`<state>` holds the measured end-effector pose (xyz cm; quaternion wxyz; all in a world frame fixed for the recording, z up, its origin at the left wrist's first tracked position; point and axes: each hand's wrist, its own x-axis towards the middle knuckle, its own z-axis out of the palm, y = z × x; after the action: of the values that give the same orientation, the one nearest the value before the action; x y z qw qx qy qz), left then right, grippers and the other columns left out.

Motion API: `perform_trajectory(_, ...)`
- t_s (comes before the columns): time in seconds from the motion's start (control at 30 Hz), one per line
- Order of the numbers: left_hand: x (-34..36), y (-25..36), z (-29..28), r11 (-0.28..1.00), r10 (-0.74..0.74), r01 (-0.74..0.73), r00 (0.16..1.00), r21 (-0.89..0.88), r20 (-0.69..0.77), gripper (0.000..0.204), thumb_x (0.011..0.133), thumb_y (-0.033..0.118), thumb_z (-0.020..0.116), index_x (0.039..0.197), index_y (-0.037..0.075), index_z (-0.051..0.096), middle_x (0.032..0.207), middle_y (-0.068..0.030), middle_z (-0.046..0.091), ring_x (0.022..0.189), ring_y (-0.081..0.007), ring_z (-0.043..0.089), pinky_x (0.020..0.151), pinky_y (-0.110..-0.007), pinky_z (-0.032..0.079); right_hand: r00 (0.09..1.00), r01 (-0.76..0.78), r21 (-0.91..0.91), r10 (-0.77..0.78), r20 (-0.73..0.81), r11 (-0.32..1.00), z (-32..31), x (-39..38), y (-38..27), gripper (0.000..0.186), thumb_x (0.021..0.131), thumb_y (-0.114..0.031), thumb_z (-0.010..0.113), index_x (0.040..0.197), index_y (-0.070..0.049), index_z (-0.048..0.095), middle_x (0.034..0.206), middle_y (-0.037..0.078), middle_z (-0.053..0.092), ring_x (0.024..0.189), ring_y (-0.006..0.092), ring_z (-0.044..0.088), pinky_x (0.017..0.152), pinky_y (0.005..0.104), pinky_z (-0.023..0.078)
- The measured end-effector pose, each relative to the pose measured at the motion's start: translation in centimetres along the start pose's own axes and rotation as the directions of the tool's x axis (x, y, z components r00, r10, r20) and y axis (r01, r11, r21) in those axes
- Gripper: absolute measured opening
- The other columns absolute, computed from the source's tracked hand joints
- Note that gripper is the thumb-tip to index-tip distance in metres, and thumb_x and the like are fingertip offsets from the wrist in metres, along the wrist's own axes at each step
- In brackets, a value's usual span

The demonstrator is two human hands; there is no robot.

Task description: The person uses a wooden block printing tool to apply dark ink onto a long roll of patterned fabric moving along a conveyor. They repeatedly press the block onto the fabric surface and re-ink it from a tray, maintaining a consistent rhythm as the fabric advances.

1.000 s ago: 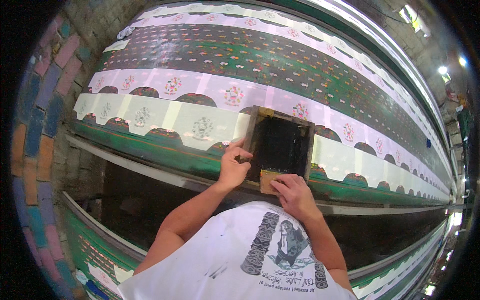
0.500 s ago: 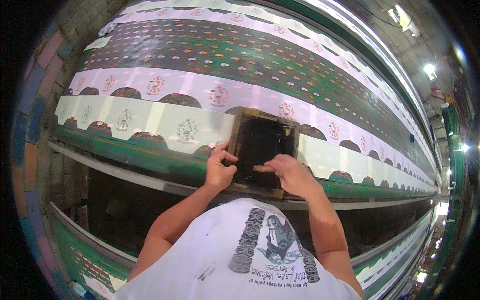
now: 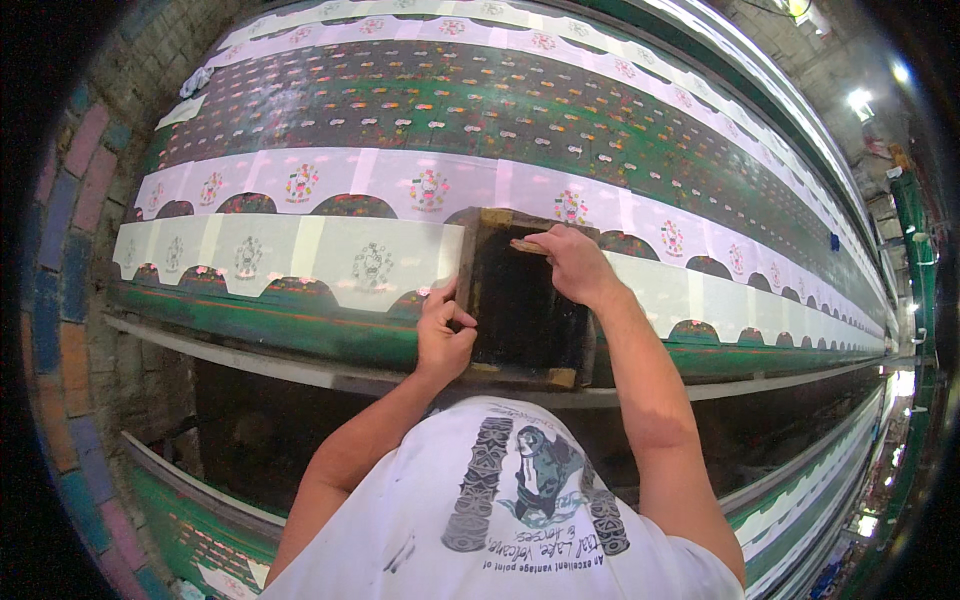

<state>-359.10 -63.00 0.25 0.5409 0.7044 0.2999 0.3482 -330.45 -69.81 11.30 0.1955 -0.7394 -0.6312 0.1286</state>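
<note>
A screen-printing frame [image 3: 515, 375] with a black mesh lies on the near strip of pale printed fabric pieces [image 3: 325, 260]. My left hand [image 3: 446, 338] is closed on the frame's left side, thumb and fingers curled at its edge. My right hand [image 3: 578, 264] grips a squeegee [image 3: 530, 247] with a tan, wooden-looking edge near the far end of the mesh. The squeegee's far right part is covered by my fingers. Left of the frame, the pale pieces carry grey line prints; the row behind has prints with pink and green added.
The long green printing table [image 3: 350, 312] runs from left to far right, with a grey rail [image 3: 250, 355] along its near edge. Further rows of white pieces [image 3: 400, 28] lie at the back. A block wall [image 3: 75, 290] stands at the left, and another table [image 3: 200, 520] is behind me.
My right hand has pushed the squeegee from the near part of the mesh to its far end. My left hand stays on the frame's left side.
</note>
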Motion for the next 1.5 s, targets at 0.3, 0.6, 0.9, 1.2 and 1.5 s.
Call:
perform_trajectory(0.3,-0.3,0.2,0.0,1.000,-0.027,0.027,0.999,0.002,-0.017,0.016,0.077,-0.012,0.072,0.084,0.002,0.068,0.162,-0.0286,0.060,0.153,-0.0421,0.057,0.129,-0.048,0.039,0.999,0.036,-0.150,-0.041,-0.024,0.988,2.6,-6.6,-5.5,0.050,0.086,0.003,0.074,0.134,-0.009,0.078,0.120,0.013,0.074,0.113,0.0373,0.068,0.099,0.0496,0.054)
perform_trajectory(0.6,0.2,0.5,0.2,0.997,-0.017,0.015,1.000,-0.077,-0.022,0.011,0.077,-0.010,0.072,0.081,0.001,0.069,0.159,-0.0310,0.062,0.147,-0.0447,0.059,0.126,-0.049,0.042,0.995,-0.052,-0.116,0.061,0.076,0.992,3.4,-13.0,-10.5,0.061,0.082,0.005,0.073,0.143,-0.005,0.074,0.133,0.017,0.072,0.123,0.0400,0.065,0.110,0.0502,0.052)
perform_trajectory(0.9,0.3,1.0,-0.2,1.000,-0.017,0.017,1.000,-0.001,-0.004,0.012,0.077,-0.010,0.073,0.085,0.000,0.070,0.163,-0.0312,0.061,0.153,-0.0440,0.057,0.126,-0.047,0.044,0.998,-0.064,0.138,0.061,0.027,0.988,2.5,-16.8,-11.3,0.045,0.098,-0.017,0.079,0.142,-0.006,0.075,0.140,0.019,0.069,0.139,0.0433,0.061,0.116,0.0545,0.049)
perform_trajectory(1.2,-0.2,3.6,4.8,0.979,-0.008,-0.004,0.998,-0.201,-0.058,0.021,0.073,-0.014,0.070,0.084,0.004,0.068,0.166,-0.0305,0.058,0.161,-0.0422,0.050,0.134,-0.052,0.035,0.783,-0.298,0.502,0.509,-0.358,0.812,2.8,-24.0,-4.0,0.040,0.104,-0.017,0.078,0.140,-0.001,0.075,0.147,0.023,0.070,0.138,0.0406,0.066,0.121,0.0479,0.050)
perform_trajectory(1.5,-3.1,4.0,20.7,0.995,0.054,-0.059,0.996,-0.083,-0.071,0.027,0.075,-0.016,0.075,0.085,0.009,0.071,0.168,-0.0260,0.058,0.157,-0.0402,0.054,0.131,-0.049,0.042,0.778,-0.284,0.479,0.491,-0.391,0.831,-2.4,-33.3,8.0,0.039,0.104,-0.016,0.080,0.140,-0.001,0.076,0.147,0.020,0.073,0.138,0.0391,0.067,0.123,0.0492,0.048)
